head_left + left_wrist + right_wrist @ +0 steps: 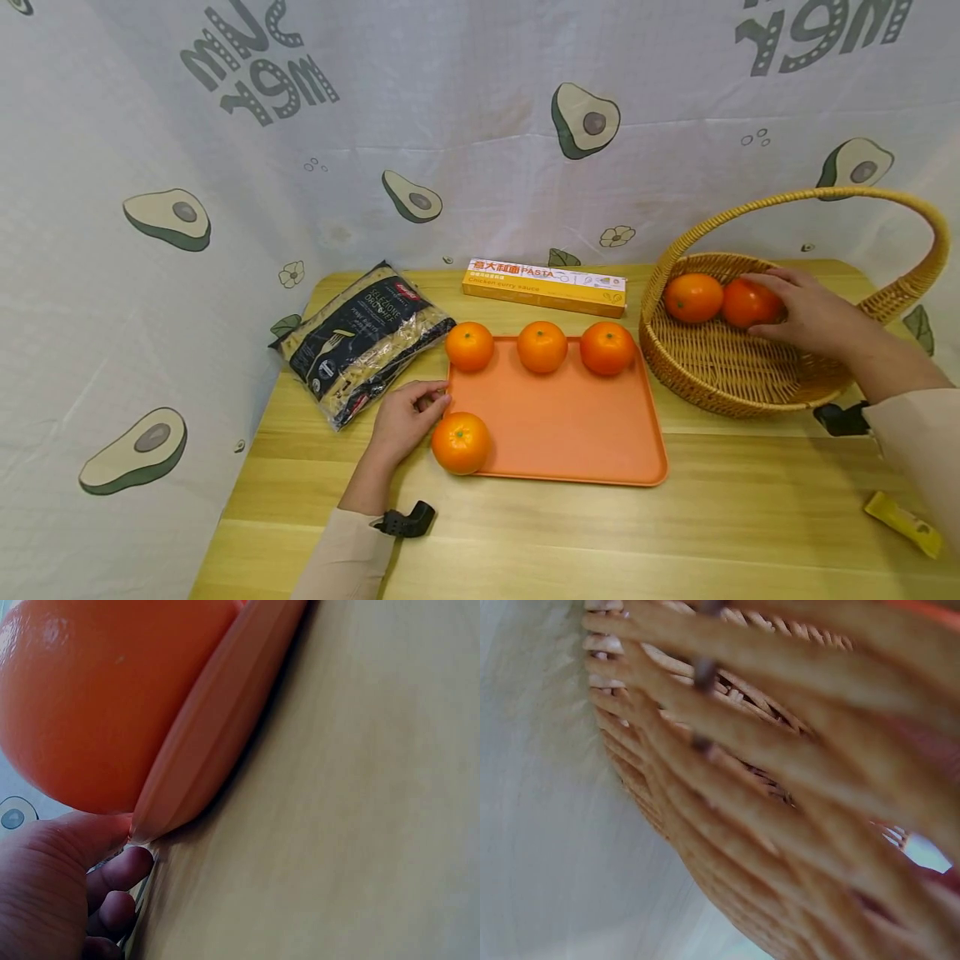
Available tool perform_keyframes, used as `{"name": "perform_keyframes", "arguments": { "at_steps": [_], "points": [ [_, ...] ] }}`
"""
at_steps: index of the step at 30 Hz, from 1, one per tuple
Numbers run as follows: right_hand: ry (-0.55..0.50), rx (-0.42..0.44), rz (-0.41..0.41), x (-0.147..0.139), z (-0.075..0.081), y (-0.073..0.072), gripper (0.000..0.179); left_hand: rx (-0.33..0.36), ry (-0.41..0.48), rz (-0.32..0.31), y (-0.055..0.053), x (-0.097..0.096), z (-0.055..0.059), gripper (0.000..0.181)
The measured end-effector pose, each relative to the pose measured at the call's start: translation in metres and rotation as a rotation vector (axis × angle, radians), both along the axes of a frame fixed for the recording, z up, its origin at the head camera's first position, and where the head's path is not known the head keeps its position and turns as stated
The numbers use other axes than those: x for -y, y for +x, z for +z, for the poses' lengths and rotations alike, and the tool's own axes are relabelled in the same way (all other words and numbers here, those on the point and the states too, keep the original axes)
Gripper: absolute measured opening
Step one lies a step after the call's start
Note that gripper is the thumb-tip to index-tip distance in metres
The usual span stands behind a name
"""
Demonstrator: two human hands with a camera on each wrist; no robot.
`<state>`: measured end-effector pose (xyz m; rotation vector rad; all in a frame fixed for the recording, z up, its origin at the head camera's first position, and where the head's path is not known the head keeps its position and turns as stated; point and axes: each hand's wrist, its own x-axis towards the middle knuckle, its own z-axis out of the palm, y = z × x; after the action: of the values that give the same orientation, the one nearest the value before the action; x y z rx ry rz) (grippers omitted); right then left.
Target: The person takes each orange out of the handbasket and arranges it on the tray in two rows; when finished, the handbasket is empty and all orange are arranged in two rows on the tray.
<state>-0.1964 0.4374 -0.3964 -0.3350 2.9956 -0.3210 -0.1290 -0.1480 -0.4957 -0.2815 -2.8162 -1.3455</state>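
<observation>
My left hand (405, 421) is at the left edge of the orange tray (558, 425), thumb and fingers pinching its rim. Just by that thumb, an orange (461, 443) sits on the tray's near left corner; it looms large in the left wrist view. Three more oranges line the tray's far side: one at the left corner (469, 347), a middle one (542, 347) and a redder one (607, 348). Inside the wicker basket (720, 404), my right hand (813, 321) grips a reddish orange (750, 302). Another orange (693, 297) lies beside it. Basket weave hides this grip in the right wrist view.
A bag of pasta (367, 337) lies left of the tray, and a pasta box (543, 287) behind it. The basket's tall handle (817, 193) arches over my right hand. A yellow wrapped bar (903, 523) is at the near right. A patterned curtain (480, 117) hangs behind.
</observation>
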Motion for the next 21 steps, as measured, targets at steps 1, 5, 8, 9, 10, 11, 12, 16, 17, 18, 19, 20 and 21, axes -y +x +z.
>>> {"name": "perform_keyframes", "arguments": {
  "at_steps": [1,5,8,9,10,11,12,16,17,18,19,20,21],
  "points": [
    [0.001,0.002,0.002,-0.0001,-0.0005,-0.0003,0.083,-0.003,0.001,-0.003,0.0001,0.0002,0.0002,0.028],
    [0.002,0.006,0.008,-0.0005,-0.0025,-0.0014,0.079,-0.011,0.003,-0.012,0.0007,0.0003,0.0012,0.029],
    [0.007,-0.004,0.015,-0.0011,-0.0043,-0.002,0.076,-0.011,0.004,-0.015,0.0014,0.0002,0.0018,0.029],
    [0.009,-0.011,0.017,-0.0013,-0.0049,-0.0022,0.076,-0.01,0.004,-0.014,0.0014,0.0001,0.0019,0.029],
    [0.011,-0.016,0.017,-0.0014,-0.0053,-0.0022,0.075,-0.009,0.004,-0.013,0.0014,0.0001,0.0019,0.028],
    [0.013,-0.021,0.015,-0.0015,-0.0056,-0.002,0.074,-0.009,0.003,-0.012,0.0014,0.0,0.0019,0.028],
    [0.016,-0.024,0.013,-0.0015,-0.0057,-0.0017,0.074,-0.007,0.003,-0.009,0.0014,-0.0002,0.0019,0.028],
    [0.02,-0.024,-0.001,-0.0019,-0.0052,-0.001,0.074,-0.001,0.003,-0.001,0.0007,-0.0007,0.001,0.027],
    [0.02,-0.022,-0.004,-0.0022,-0.0049,-0.0011,0.074,0.001,0.003,0.0,0.0006,-0.0007,0.0006,0.027],
    [0.019,-0.021,-0.008,-0.0024,-0.0046,-0.0012,0.074,0.002,0.005,0.002,0.0007,-0.0008,0.0006,0.027],
    [0.017,-0.02,-0.012,-0.0024,-0.0043,-0.0012,0.074,0.003,0.007,0.002,0.0007,-0.0008,0.0007,0.027],
    [0.015,-0.021,-0.017,-0.0021,-0.0038,-0.001,0.074,0.005,0.008,0.002,0.0007,-0.0007,0.0006,0.027],
    [0.013,-0.021,-0.024,-0.0017,-0.0034,-0.0007,0.075,0.005,0.007,0.003,0.0008,-0.0007,0.0006,0.027]
  ]
}}
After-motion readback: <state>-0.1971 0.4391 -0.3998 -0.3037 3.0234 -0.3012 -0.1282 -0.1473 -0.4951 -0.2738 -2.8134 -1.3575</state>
